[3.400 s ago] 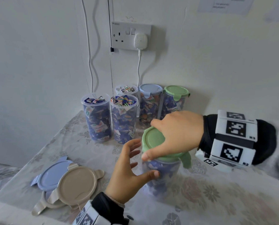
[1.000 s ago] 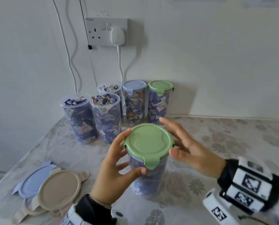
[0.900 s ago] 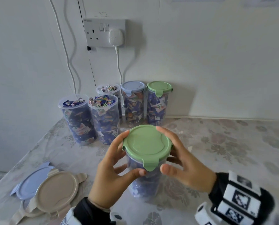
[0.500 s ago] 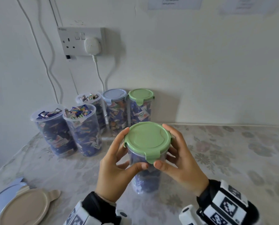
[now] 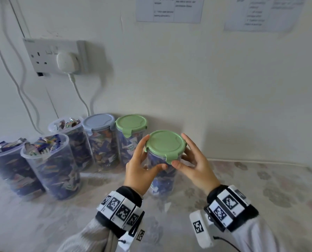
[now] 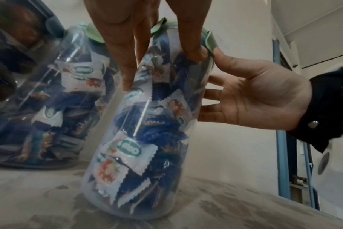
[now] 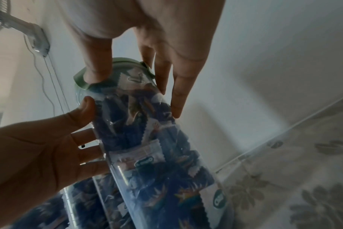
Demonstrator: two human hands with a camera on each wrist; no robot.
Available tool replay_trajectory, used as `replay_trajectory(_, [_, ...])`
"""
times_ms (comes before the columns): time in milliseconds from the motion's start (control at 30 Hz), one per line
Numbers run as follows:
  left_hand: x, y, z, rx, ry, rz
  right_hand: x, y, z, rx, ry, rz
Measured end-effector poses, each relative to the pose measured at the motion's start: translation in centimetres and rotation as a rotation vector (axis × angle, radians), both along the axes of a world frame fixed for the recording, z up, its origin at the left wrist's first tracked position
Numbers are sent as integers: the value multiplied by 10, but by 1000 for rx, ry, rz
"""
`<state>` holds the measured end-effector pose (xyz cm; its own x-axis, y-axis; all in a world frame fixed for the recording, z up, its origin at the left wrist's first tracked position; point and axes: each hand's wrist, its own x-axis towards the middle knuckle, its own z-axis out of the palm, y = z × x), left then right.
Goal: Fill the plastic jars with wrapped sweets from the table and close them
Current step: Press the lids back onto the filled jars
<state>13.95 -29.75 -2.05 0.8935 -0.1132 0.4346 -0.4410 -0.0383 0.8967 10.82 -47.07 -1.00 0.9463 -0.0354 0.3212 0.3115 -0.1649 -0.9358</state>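
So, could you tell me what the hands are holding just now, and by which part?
Both hands, left hand and right hand, hold the green-lidded jar of sweets by its upper wall just under the green lid, thumbs near the front clip.

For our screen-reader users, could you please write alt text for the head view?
Both hands, left hand and right hand, hold a sweet-filled jar with a green lid on a floral table. Behind stand five filled jars, three lidless.

The wall papers are cut off at the top, their print too blurred to read; the leftmost jar runs off frame.
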Motion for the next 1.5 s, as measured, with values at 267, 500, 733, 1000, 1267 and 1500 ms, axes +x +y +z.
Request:
replay_trajectory(267, [48,-30,-3,-77,55,58,61,-23,-4,11,13,33])
replay_trajectory(500, [72,-46,-8,-62,36,153,94,-35,-10,15,-21,31])
replay_trajectory(733, [84,-50,-13,-30,25,193,108,-38,-17,-5,-60,21])
replay_trajectory(1000, [69,-50,-2,80,76,140,95,-31,-20,-21,-84,-73])
replay_trajectory(1267, [18,-18,10,19,53,202,54,14,-15,-65,-348,-396])
replay_trajectory(1500, [-11,80,13,-113,-131,677,42,115,-10,-18,-383,-76])
